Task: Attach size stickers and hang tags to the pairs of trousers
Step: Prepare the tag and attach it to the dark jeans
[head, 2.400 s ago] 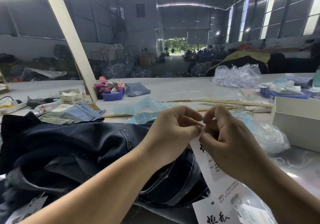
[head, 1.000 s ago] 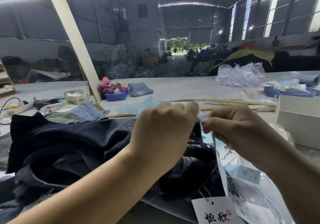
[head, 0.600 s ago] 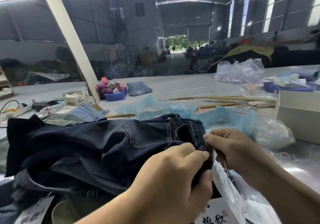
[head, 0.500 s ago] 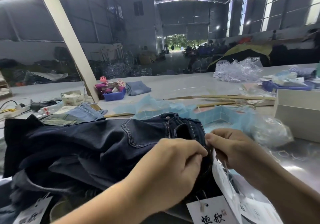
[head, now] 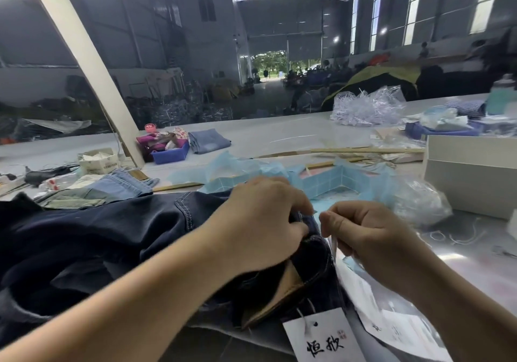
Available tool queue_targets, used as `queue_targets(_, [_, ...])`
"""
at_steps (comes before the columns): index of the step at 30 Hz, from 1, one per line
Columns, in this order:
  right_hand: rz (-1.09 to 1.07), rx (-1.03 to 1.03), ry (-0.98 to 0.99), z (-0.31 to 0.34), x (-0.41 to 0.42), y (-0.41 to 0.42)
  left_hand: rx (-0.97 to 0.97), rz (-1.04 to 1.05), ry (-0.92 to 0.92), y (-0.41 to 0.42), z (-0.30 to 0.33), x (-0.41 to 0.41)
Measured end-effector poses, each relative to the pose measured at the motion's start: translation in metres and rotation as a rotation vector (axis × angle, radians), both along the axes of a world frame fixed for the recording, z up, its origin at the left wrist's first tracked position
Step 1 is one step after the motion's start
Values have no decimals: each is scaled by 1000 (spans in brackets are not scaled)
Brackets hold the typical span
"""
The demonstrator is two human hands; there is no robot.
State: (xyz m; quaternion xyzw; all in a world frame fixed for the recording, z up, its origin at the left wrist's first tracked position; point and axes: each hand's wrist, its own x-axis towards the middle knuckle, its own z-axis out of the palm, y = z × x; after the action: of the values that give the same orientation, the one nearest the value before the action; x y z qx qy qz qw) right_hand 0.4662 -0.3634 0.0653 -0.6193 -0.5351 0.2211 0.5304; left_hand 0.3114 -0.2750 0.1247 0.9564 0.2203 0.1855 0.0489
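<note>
Dark blue trousers (head: 92, 238) lie bunched across the near left of the table, waistband toward the middle, with a brown patch (head: 282, 294) showing at the waist. My left hand (head: 263, 221) grips the waistband from above, fingers curled over the denim. Just to its right, my right hand (head: 363, 235) pinches something thin at the waistband edge; a white hang tag (head: 361, 286) hangs below it. Another white hang tag (head: 321, 336) with black characters lies at the trousers' lower edge.
Light blue sticker sheets (head: 321, 182) lie crumpled behind my hands. A white box (head: 470, 177) stands at right with clear plastic bags (head: 419, 202) beside it. Lighter jeans (head: 112, 188), a blue bin (head: 167, 154), a slanted post (head: 89, 62) and wooden sticks (head: 363, 151) sit farther back.
My left hand shifted up and forward along the waistband, exposing the brown patch. My right hand stayed at the waistband edge with the tag hanging beneath it.
</note>
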Motion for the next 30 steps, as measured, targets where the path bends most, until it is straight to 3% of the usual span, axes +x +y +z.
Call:
queue_targets(2, [15,-9,-29,-3,0,-3,-112,-15,240,5,7,9])
queue_targets(4, [38,-18,-16,-6,-1,-6,-85,-34,395,4,8,16])
queue_targets(11, [149,-96,-12,-20,1,-7,212,-125,506,-4,2,34])
queue_targets(14, [124,-69,26,-21,-1,-8,264,-126,425,1,-2,35])
queue_targets(19, [45,32,-106,-12,-7,-5,-213,-44,183,11,-2,30])
queue_targets(24, [-325,212,-619,-5,-17,1,-437,-15,-94,12,-2,25])
queue_targets(26, [-450,278,-684,-4,-22,3,-627,-29,-193,14,-1,19])
queue_targets(28, [-513,341,-726,-6,-28,5,-853,-67,-242,21,3,13])
queue_targets(30, [-554,385,-776,-8,-32,6,-954,-75,-219,27,4,10])
